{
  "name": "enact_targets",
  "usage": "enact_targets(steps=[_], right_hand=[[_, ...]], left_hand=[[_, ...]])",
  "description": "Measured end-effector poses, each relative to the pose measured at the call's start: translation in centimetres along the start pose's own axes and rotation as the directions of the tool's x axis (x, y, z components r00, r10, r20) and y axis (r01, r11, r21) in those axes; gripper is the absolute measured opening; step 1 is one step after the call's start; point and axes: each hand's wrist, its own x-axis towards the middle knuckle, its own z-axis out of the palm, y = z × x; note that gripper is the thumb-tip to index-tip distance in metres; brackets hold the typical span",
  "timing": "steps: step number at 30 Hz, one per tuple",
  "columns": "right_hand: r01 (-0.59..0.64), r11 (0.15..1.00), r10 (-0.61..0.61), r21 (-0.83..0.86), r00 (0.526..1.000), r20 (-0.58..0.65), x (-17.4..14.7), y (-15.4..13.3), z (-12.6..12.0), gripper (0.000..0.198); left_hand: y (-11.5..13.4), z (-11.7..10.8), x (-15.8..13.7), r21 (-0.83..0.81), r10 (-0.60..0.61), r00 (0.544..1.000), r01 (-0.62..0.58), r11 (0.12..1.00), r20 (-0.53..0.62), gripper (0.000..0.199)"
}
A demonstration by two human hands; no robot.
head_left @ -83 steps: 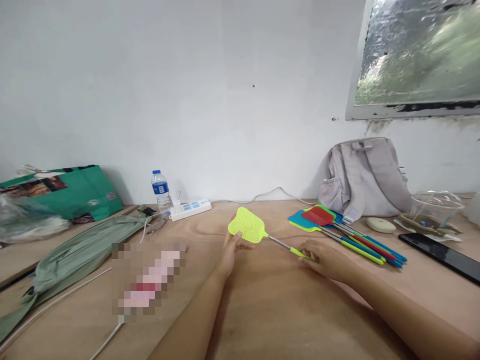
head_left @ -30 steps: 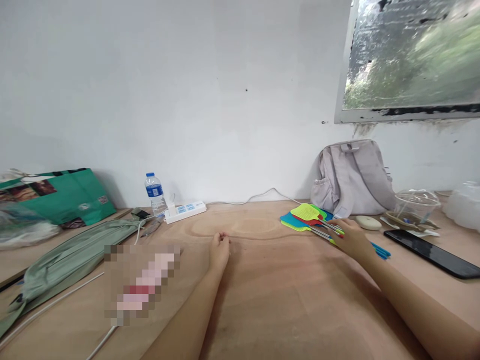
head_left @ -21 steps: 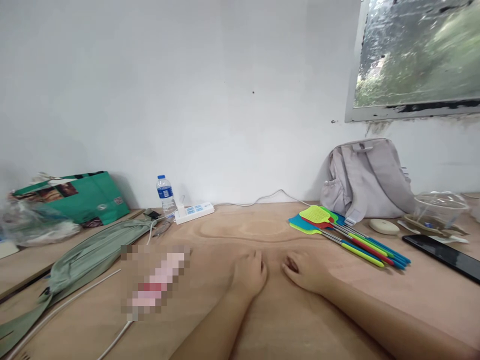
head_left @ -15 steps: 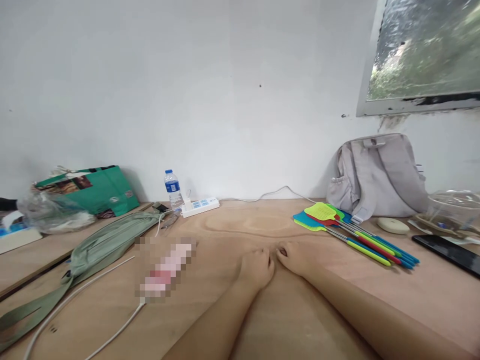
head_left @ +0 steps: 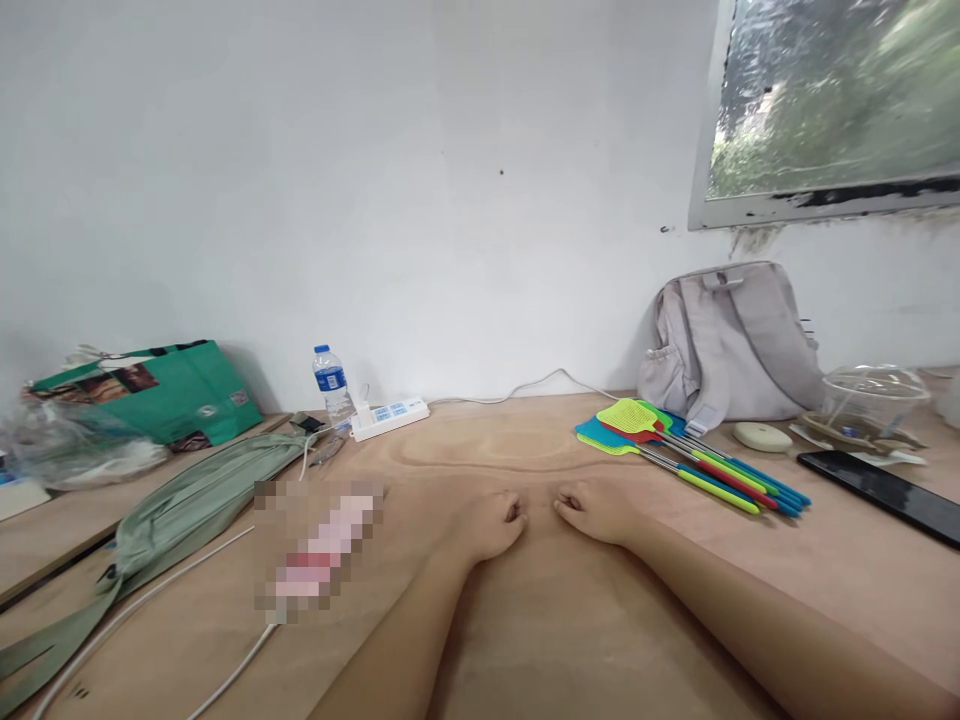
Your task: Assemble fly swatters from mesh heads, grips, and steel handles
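My left hand point(head_left: 491, 522) rests on the wooden table point(head_left: 540, 640) with its fingers curled into a loose fist. Across a small gap, my right hand point(head_left: 596, 512) lies in the same curled way, thumb side toward the left one. Nothing shows in either fist. Nearest to my right hand is a pile of fly swatters point(head_left: 637, 430) with yellow-green, blue and red heads, their handles pointing toward the lower right. On the other side, left of my left hand, lies a blurred-out pinkish flat object point(head_left: 326, 550) with a white cable at its lower end.
Along the wall stand a green bag point(head_left: 191, 390), a water bottle point(head_left: 330, 380), a white power strip point(head_left: 390, 420) and a grey backpack point(head_left: 731, 345). A sage-green strap bag point(head_left: 202, 490) lies left. At right are a white oval case point(head_left: 762, 437), a black phone point(head_left: 885, 495) and a clear plastic bowl point(head_left: 874, 395).
The view has turned slightly right, so the surroundings sit further left. My hands have drawn a little apart, both still curled on the table.
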Motion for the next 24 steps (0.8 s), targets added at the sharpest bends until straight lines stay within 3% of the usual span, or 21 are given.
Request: enact_targets(steps=[8, 24], right_hand=[[0.046, 0.999, -0.046, -0.007, 0.999, -0.014, -0.11, 0.13, 0.03, 0.029], [0.025, 1.000, -0.025, -0.004, 1.000, 0.003, -0.46, 0.25, -0.31, 0.025]], left_hand=[[-0.26, 0.33, -0.03, -0.005, 0.012, 1.000, -0.012, 1.000, -0.022, 0.016], [-0.40, 0.48, -0.18, 0.014, 0.018, 0.999, -0.017, 1.000, -0.040, 0.016]])
